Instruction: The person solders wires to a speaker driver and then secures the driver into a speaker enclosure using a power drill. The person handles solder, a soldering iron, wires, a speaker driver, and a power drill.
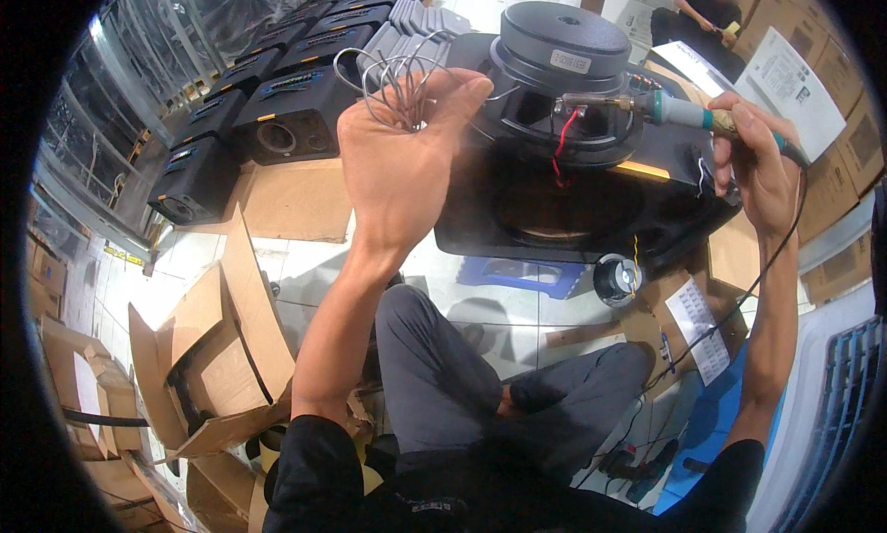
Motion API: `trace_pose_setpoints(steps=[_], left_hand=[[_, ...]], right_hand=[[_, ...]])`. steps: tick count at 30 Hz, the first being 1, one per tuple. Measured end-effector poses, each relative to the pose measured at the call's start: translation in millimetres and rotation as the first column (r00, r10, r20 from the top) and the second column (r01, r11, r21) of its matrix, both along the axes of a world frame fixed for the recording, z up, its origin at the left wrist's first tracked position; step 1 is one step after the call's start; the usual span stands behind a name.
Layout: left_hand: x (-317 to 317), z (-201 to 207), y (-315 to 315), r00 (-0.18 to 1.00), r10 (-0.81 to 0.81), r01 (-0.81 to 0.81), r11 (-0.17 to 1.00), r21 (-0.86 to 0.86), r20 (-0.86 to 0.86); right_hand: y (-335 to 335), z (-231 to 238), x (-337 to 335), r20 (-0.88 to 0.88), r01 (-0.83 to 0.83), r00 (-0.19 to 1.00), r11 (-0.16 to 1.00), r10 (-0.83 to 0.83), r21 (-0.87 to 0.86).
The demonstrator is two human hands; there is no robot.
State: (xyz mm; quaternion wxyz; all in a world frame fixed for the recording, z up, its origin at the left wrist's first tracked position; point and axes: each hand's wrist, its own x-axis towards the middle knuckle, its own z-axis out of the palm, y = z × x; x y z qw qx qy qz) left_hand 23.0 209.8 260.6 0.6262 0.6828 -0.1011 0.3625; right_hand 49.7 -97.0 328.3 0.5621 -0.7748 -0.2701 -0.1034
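Observation:
My left hand (407,159) is closed around a loose coil of solder wire (393,76); one end reaches right toward the speaker driver. With my right hand (759,159) I grip a soldering iron (679,111) by its grey and green handle. Its metal tip meets the driver's terminal area, where a red wire (562,148) hangs down; exact contact is too small to tell. The speaker driver (564,48) rests magnet up on a black speaker cabinet (684,187). Below it, a round cutout (564,210) shows in the cabinet's near face.
Rows of black speaker boxes (286,117) stand at the far left. An opened cardboard carton (212,339) lies by my left arm. A small speaker (615,279) sits below the cabinet near a blue stool (522,274). The iron's cord (739,302) trails along my right arm. Another person (707,16) sits far right.

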Motion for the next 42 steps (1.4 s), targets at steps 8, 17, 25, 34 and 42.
trace_pose_setpoints(steps=[8,17,25,34,42], left_hand=[[0,0,-5,1.000,-0.017,0.017,1.000,-0.010,0.013],[-6,5,-14,0.999,-0.032,0.032,0.999,0.003,-0.022],[1,0,-33,0.996,-0.085,0.084,0.996,0.035,0.038],[6,-3,-41,1.000,-0.024,0.021,0.992,0.125,0.020],[10,-4,-44,0.999,-0.025,0.019,0.987,0.160,0.040]], right_hand=[[1,1,-2,0.003,-0.004,1.000,1.000,0.004,-0.006],[-1,-7,-2,0.005,0.035,0.999,0.985,-0.036,0.168],[-14,-16,-11,-0.023,0.064,0.998,0.983,-0.061,0.172],[-15,-19,-8,-0.022,0.016,1.000,0.986,-0.012,0.168],[-15,-15,-5,-0.016,0.029,0.999,0.993,-0.027,0.118]])
